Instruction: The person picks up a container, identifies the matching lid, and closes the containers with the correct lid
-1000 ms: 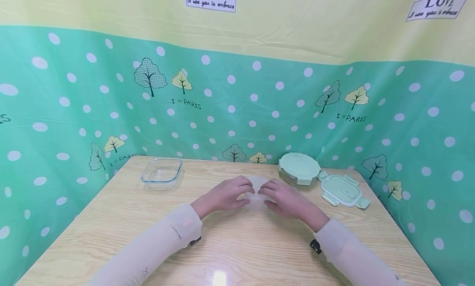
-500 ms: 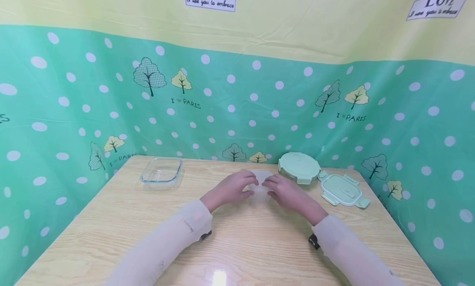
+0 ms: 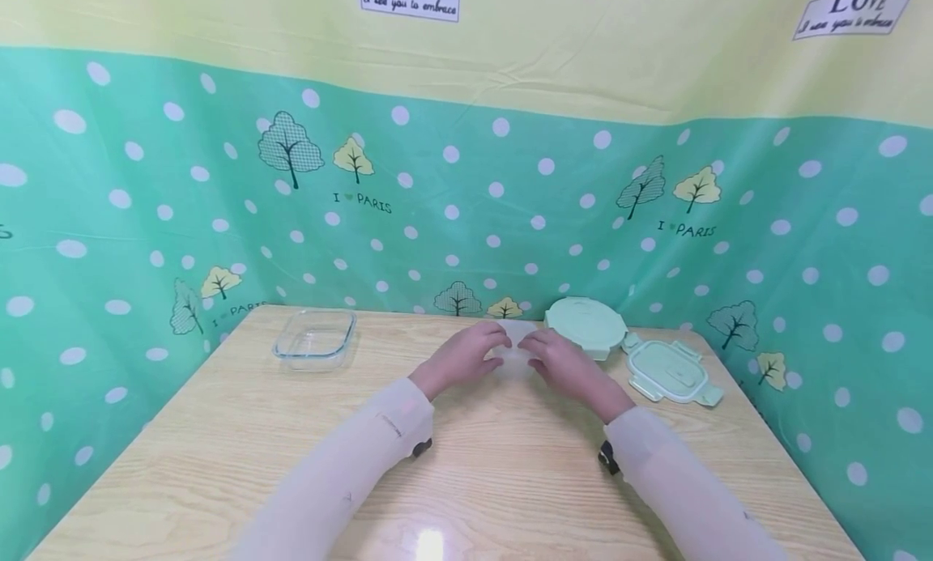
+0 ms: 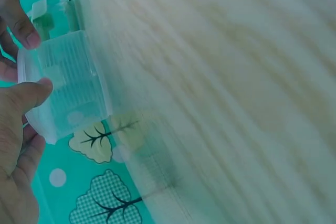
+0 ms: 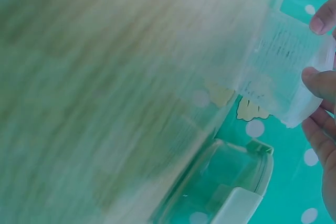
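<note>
Left hand point(image 3: 465, 357) and right hand point(image 3: 567, 367) grip one translucent plastic tub point(image 4: 79, 85).
At its nine o'clock, one clear square glass dish point(image 3: 315, 357); hands partly hide the tub.

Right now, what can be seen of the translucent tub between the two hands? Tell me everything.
The translucent tub looks like plastic, with a paler rim and rows of fine lines or print on its wall, too blurred to read. It appears upright near the back edge of the table, left of the round green-lidded container. The left hand and right hand grip it near the rim, thumbs on the wall. Its contents are unclear.
</note>
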The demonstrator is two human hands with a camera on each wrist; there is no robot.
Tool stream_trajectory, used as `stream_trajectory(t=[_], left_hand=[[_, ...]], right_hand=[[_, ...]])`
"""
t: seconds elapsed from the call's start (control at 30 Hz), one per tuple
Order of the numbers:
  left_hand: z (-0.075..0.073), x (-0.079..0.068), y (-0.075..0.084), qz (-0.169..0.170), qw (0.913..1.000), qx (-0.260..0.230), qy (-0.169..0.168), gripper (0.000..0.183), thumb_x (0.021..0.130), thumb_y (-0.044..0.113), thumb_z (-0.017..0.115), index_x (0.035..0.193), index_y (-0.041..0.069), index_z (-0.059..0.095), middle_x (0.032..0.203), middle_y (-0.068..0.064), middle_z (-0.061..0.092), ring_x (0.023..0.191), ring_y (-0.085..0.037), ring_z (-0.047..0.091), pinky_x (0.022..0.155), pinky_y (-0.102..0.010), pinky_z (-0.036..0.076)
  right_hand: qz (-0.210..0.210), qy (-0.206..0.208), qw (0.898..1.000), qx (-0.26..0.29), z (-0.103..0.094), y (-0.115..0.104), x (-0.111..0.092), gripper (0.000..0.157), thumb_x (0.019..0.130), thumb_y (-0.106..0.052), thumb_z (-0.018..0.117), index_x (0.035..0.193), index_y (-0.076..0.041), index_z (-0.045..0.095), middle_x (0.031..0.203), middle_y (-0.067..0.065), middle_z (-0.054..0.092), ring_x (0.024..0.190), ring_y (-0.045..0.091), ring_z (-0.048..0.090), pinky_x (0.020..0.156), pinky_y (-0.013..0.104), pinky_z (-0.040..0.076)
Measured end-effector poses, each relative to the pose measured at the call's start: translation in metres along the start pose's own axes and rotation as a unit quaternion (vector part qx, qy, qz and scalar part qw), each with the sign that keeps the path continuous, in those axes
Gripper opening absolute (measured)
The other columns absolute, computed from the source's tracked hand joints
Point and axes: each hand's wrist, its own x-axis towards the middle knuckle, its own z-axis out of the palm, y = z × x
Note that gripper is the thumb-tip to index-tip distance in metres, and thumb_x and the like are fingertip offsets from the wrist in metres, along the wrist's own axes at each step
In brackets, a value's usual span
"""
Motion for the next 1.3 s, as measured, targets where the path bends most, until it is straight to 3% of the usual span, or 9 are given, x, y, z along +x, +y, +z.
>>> stream_trajectory(t=[0.3,0.6,1.13,1.3], left_hand=[[0.006,0.016,-0.002,-0.035,0.9994,0.001,0.006,0.028,0.09,0.012,0.08,0.117,0.011,0.071,0.118,-0.003,0.067,0.115,-0.019,0.062,0.103,-0.029,0.052],[0.012,0.026,-0.003,-0.068,0.9976,-0.008,0.011,0.027,0.091,0.01,0.078,0.117,0.009,0.07,0.128,-0.007,0.064,0.123,-0.023,0.058,0.108,-0.032,0.05],[0.014,0.047,-0.009,-0.079,0.9968,-0.002,-0.01,0.027,0.091,0.01,0.078,0.116,0.008,0.069,0.127,-0.006,0.064,0.124,-0.024,0.059,0.106,-0.032,0.051],[0.017,0.049,-0.009,-0.088,0.9961,-0.003,-0.009,0.028,0.091,0.009,0.078,0.118,0.008,0.068,0.13,-0.007,0.064,0.139,-0.028,0.05,0.114,-0.034,0.045]], right_hand=[[0.043,0.0,0.999,-0.002,0.004,0.009,0.008,0.028,0.088,0.003,0.077,0.116,-0.003,0.072,0.114,0.011,0.071,0.113,0.03,0.065,0.099,0.042,0.057],[0.082,-0.007,0.996,-0.022,0.011,0.015,0.017,0.024,0.093,0.003,0.071,0.116,-0.002,0.072,0.115,0.013,0.07,0.11,0.03,0.065,0.096,0.042,0.058],[0.103,0.001,0.994,-0.028,0.012,0.024,0.022,0.025,0.09,0.005,0.072,0.114,0.001,0.072,0.111,0.015,0.071,0.106,0.032,0.066,0.094,0.043,0.058],[0.109,0.0,0.994,-0.008,0.011,0.027,0.023,0.026,0.089,0.006,0.073,0.114,0.001,0.073,0.111,0.015,0.071,0.106,0.032,0.066,0.094,0.044,0.058]])
